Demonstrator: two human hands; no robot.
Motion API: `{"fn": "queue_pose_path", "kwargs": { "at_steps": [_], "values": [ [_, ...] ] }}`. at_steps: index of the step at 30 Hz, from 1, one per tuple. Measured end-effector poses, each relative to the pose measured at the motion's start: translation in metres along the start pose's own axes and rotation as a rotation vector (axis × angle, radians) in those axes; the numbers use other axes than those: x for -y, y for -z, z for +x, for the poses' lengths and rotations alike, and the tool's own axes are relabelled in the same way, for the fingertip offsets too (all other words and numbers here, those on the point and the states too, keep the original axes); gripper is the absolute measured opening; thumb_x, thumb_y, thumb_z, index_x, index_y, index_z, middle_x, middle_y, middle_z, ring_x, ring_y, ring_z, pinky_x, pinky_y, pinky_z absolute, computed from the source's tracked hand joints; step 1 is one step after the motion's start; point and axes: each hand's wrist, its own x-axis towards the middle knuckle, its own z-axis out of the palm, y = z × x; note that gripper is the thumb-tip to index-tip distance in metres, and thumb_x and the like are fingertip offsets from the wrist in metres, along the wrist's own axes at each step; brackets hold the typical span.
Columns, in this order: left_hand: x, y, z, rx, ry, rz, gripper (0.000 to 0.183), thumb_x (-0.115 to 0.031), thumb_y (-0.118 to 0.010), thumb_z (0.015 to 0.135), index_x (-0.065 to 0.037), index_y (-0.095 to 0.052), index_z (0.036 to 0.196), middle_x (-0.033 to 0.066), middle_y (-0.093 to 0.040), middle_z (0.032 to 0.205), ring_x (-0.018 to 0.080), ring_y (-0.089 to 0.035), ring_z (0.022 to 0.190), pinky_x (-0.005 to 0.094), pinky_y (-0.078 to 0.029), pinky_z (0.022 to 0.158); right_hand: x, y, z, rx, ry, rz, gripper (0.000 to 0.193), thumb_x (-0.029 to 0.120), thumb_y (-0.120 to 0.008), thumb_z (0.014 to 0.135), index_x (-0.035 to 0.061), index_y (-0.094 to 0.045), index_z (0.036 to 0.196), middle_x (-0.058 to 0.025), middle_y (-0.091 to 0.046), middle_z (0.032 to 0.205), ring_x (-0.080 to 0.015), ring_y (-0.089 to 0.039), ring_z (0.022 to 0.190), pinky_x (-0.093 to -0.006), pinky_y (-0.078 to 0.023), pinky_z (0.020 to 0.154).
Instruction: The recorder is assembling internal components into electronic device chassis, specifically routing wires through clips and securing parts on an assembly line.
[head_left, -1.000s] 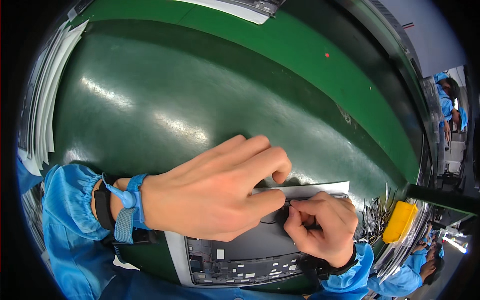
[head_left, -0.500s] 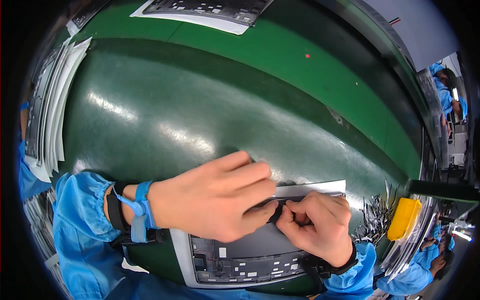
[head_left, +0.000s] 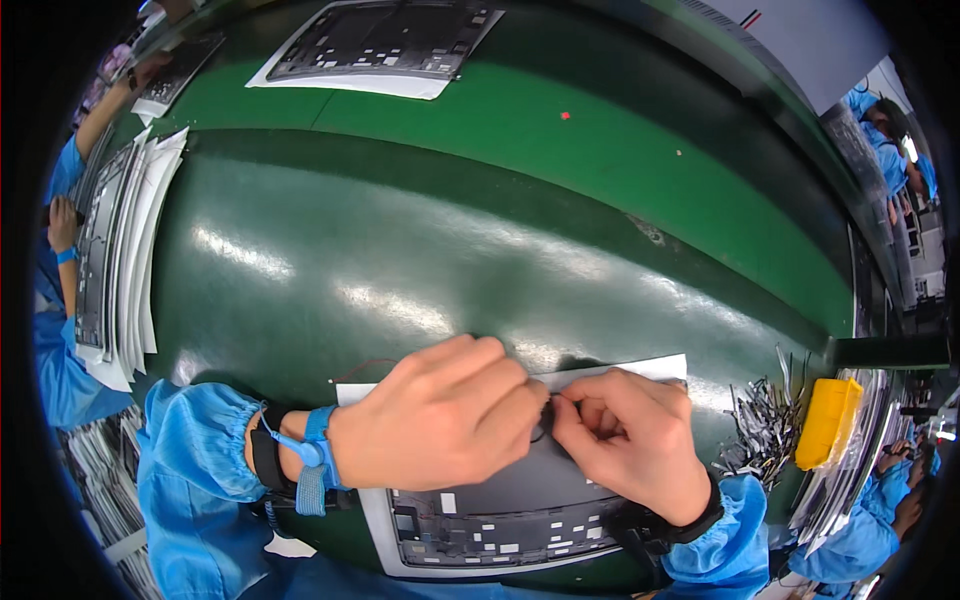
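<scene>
A flat black panel (head_left: 510,492), dotted with small white patches along its near part, lies on a white sheet (head_left: 378,530) in front of me. Over its far part, my left hand (head_left: 440,415) is closed, with its fingers curled and its knuckles up. Just beside it, thumb and forefinger of my right hand (head_left: 640,440) pinch together, and the fingertips of both hands meet. A small black piece (head_left: 543,428) shows between and below the fingertips; most of it is hidden. My left wrist wears a blue strap (head_left: 314,460) with a cord.
Stacked panels with white sheets (head_left: 140,260) stand at the left, beside a co-worker's hand (head_left: 62,225). Another panel (head_left: 375,42) lies on the green strip at the far side. To the right are a heap of dark strips (head_left: 755,430) and a yellow bin (head_left: 828,425).
My fingertips have drawn closer together over the panel, and less of the black piece shows. The whole view has shifted, bringing more of the far panel and the co-worker's arms into sight.
</scene>
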Motion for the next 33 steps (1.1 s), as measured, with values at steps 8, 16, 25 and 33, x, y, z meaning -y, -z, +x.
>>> {"fn": "queue_pose_path", "kwargs": {
  "at_steps": [8,16,25,33],
  "values": [
    [-0.021,-0.008,0.005,-0.012,0.125,0.083,0.021,0.001,-0.08,0.065,0.002,-0.066,0.08,0.01,-0.061,0.082,0.0249,-0.058,0.067,0.0347,-0.05,0.054,-0.002,0.004,0.0,0.019,0.037,-0.004,0.014,-0.002,-0.076,0.077,0.0018,-0.065,0.085,-0.0055,-0.06,0.063,-0.0196,-0.061,0.051,-0.0336,-0.049,0.048],
    [-0.006,-0.011,0.006,-0.009,0.057,0.018,0.019,-0.002,-0.078,0.067,-0.001,-0.062,0.076,0.0091,-0.055,0.078,0.0254,-0.054,0.066,0.036,-0.047,0.055,-0.006,0.0,0.001,0.007,0.052,-0.026,0.016,0.0,-0.077,0.077,0.0028,-0.064,0.084,-0.0055,-0.059,0.061,-0.0204,-0.06,0.047,-0.0334,-0.048,0.046],
    [-0.008,-0.005,0.009,-0.025,0.032,0.118,0.02,-0.01,-0.079,0.076,-0.004,-0.059,0.076,0.0073,-0.054,0.081,0.0253,-0.054,0.074,0.0368,-0.046,0.066,0.005,0.015,0.0,0.051,-0.024,0.037,0.012,0.0,-0.076,0.077,0.0012,-0.066,0.084,-0.0071,-0.062,0.062,-0.0157,-0.059,0.049,-0.0303,-0.048,0.048],
    [-0.015,0.058,-0.048,0.201,-0.035,0.173,0.033,-0.018,-0.087,0.074,-0.003,-0.071,0.099,0.0083,-0.062,0.1,0.0278,-0.06,0.094,0.0392,-0.047,0.077,0.06,0.1,-0.079,0.167,-0.221,-0.209,0.007,0.004,-0.061,0.068,0.0017,-0.055,0.066,-0.0127,-0.055,0.057,-0.0301,-0.054,0.045,-0.0381,-0.045,0.047]
  ]
}}
